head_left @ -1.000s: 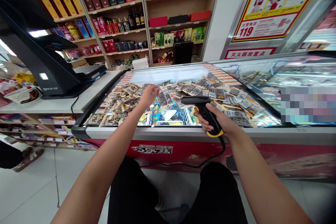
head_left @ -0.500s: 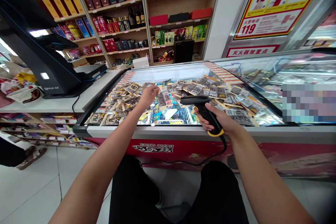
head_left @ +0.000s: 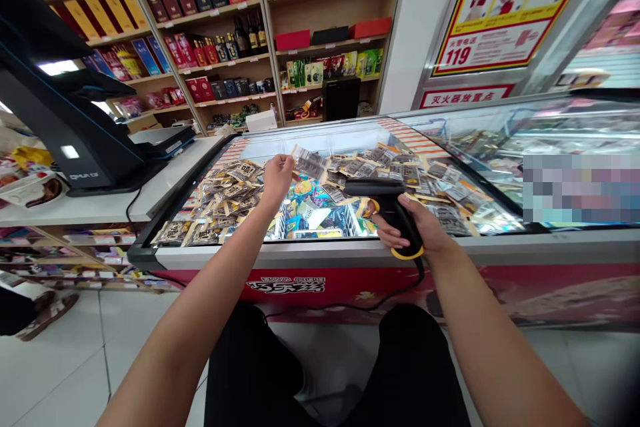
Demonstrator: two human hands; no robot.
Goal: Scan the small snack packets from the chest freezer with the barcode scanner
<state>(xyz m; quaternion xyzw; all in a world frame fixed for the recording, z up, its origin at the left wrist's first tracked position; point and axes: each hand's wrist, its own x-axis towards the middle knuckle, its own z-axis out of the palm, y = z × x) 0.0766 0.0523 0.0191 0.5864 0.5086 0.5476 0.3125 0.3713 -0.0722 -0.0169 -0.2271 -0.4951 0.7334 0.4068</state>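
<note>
My left hand (head_left: 279, 177) pinches the left end of a small snack packet (head_left: 309, 163), dark-printed with a pale edge, and holds it up over the freezer's glass top. In my right hand (head_left: 403, 227) is a black barcode scanner (head_left: 376, 187) with yellow trim; its head points left, toward the packet, with a gap between them. A cable (head_left: 400, 300) runs down from the scanner's handle. Dark snack packets lie in a left pile (head_left: 227, 197) and a right pile (head_left: 420, 177) on the glass. Between the piles, colourful packages (head_left: 320, 213) show inside the freezer.
The chest freezer (head_left: 350, 253) spans the space before my knees. To the left, a dark checkout terminal (head_left: 105, 140) stands on a pale counter (head_left: 165, 177). Shelves of boxes and bottles (head_left: 220, 47) rise behind. Another person's foot (head_left: 47, 317) is on the floor at left.
My left hand has lifted a packet from the glass and now holds it raised, its face spread toward the scanner. My right hand keeps the scanner in nearly the same place. The view has shifted slightly.
</note>
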